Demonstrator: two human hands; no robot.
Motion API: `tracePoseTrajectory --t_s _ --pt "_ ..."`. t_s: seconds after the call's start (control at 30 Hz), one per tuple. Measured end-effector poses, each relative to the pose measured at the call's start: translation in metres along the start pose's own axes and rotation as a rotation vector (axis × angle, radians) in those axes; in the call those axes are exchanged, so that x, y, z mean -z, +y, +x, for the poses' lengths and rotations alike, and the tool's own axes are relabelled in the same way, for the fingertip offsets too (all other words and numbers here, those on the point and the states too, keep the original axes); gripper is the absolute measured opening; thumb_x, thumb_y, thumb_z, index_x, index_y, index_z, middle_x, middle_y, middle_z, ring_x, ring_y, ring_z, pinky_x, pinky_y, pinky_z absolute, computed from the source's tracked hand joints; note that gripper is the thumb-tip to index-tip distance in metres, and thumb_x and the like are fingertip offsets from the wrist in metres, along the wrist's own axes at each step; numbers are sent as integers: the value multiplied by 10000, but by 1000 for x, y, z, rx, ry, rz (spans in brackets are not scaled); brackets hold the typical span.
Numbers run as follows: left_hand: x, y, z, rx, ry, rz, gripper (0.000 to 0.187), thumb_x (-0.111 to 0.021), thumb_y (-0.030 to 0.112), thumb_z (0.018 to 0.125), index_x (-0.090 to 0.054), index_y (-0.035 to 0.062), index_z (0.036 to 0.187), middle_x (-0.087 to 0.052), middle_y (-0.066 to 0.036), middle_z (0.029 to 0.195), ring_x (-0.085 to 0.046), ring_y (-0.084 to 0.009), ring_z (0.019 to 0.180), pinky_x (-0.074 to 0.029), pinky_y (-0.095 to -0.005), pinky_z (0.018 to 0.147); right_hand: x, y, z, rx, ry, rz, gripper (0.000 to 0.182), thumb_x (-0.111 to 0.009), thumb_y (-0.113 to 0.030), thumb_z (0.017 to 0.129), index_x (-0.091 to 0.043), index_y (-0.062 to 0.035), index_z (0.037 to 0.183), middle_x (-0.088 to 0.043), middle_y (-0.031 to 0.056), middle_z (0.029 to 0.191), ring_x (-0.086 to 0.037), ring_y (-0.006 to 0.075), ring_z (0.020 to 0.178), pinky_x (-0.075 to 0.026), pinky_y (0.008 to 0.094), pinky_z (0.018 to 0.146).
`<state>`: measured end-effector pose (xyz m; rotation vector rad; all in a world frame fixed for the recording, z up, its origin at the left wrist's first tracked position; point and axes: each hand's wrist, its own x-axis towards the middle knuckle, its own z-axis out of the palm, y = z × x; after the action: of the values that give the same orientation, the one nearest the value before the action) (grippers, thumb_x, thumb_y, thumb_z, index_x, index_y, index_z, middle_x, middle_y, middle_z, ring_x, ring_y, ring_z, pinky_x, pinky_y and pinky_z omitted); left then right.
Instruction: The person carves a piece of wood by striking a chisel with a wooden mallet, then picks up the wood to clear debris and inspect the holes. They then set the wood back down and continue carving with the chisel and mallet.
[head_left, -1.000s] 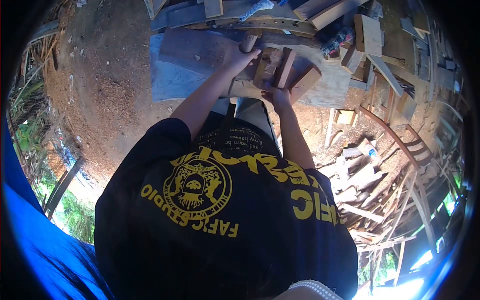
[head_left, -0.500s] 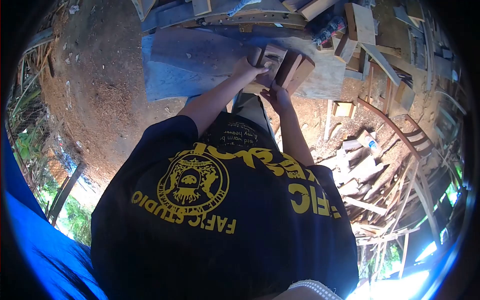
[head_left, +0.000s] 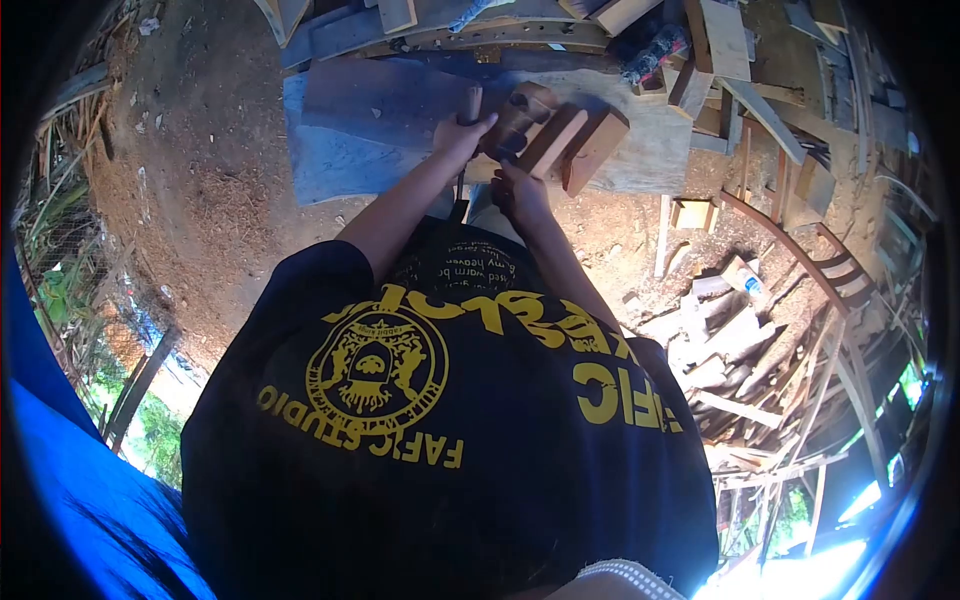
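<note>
My left hand (head_left: pixel 458 140) is closed around a slim upright wooden piece (head_left: pixel 471 102) that looks like a handle; a dark narrow part shows below the fist. My right hand (head_left: pixel 522 190) grips the near end of a wooden block (head_left: pixel 553 143), its fingers partly in shadow. Between the hands, a brown wooden piece with dark hollows (head_left: pixel 530 105) looks blurred and tilted. Another thick wooden block (head_left: pixel 598 150) lies just right of the gripped one. All of these are over a wide wooden board (head_left: pixel 390 110) in front of me.
Planks and offcuts (head_left: pixel 715 50) crowd the back right, with a blue patterned cloth-like bundle (head_left: pixel 655 55) among them. Scrap wood (head_left: pixel 730 340) is heaped on the ground at right, near a curved wooden frame (head_left: pixel 800 260). Sawdust-covered ground (head_left: pixel 210 200) lies at left.
My left hand has moved left, away from the hollowed piece, with the handle-like piece in it. My right hand and its block have shifted slightly left and toward me.
</note>
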<state>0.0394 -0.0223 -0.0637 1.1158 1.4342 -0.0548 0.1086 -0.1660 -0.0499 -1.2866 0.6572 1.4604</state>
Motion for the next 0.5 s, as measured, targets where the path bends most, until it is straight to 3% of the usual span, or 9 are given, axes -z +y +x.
tracePoseTrajectory --t_s 0.2,0.3,0.37,0.4,0.43,0.47,0.5 --pt "5 -5 0 -229 39 -41 515 -818 422 666 -614 14 904 -638 -78 698 -614 -144 562 -482 -277 507 -5 0 19 120 -65 -119 345 -678 -194 844 -520 -9 1089 -595 120 986 -590 224 859 -516 333 783" --pt "2 -13 8 -319 98 38 530 -824 432 655 -606 19 904 -641 -80 712 -621 -146 586 -483 -278 538 5 -6 18 29 -34 -129 373 -670 -217 846 -521 -10 1117 -598 125 999 -586 223 881 -509 329 787" --pt "4 10 -7 -236 346 -67 453 -826 353 682 -597 23 891 -618 -57 675 -600 -148 551 -463 -284 515 14 -6 14 62 -12 -112 377 -664 -222 847 -522 -8 1123 -599 123 1004 -582 222 893 -501 325 790" --pt "8 21 -14 -232 345 -73 453 -826 353 682 -597 23 891 -618 -57 675 -600 -148 551 -463 -284 515 20 -5 11 94 10 -91 382 -657 -228 847 -524 -6 1129 -600 122 1009 -578 222 905 -493 321 793" --pt "14 33 -19 -355 338 -218 380 -802 310 720 -579 34 856 -602 -53 669 -573 -143 525 -453 -283 499 25 -5 8 94 14 -95 382 -657 -228 847 -524 -6 1129 -600 122 1009 -578 222 905 -493 321 793" --pt "20 46 -25 -475 330 -363 317 -779 267 757 -562 44 821 -585 -49 664 -546 -139 500 -442 -283 483 32 -5 4 119 36 -46 310 -651 -186 839 -543 -16 1074 -603 100 949 -588 204 858 -485 328 766" --pt "27 60 -29 -472 328 -367 317 -779 267 757 -562 44 821 -585 -49 664 -546 -139 500 -442 -283 483 38 -5 0 146 58 3 238 -646 -144 831 -562 -26 1020 -607 77 888 -597 186 811 -477 334 739"
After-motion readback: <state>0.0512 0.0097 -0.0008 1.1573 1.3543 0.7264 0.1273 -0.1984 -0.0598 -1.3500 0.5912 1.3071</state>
